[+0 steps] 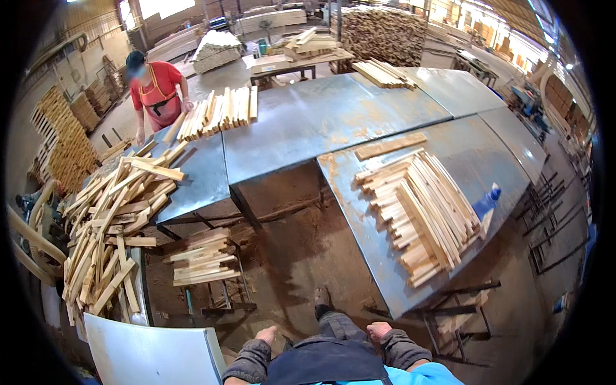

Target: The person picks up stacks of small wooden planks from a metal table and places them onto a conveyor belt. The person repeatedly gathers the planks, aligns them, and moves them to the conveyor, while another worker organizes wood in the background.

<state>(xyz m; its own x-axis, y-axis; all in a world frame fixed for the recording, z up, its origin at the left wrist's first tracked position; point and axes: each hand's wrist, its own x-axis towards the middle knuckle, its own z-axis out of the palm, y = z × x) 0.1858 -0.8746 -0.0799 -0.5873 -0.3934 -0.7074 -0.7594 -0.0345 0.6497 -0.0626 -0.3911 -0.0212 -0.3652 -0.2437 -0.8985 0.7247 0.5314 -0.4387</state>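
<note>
At far left, a heap of wood strips lies crisscrossed, apparently tipped there unsorted. A pale panel stands in front of it. Farther back, a co-worker in red has one hand at a row of strips, laid side by side, presumably for easy handling. A short stack rests on a low metal stand, its ends uneven. The left hand hangs beside the dark apron, no object visible in it; how far its fingers close cannot be told. The right hand hangs likewise near the right-hand table. On that table lie the long strips, packed roughly parallel, probably for order. A blue bottle sits just beside them, seemingly kept off the wood.
</note>
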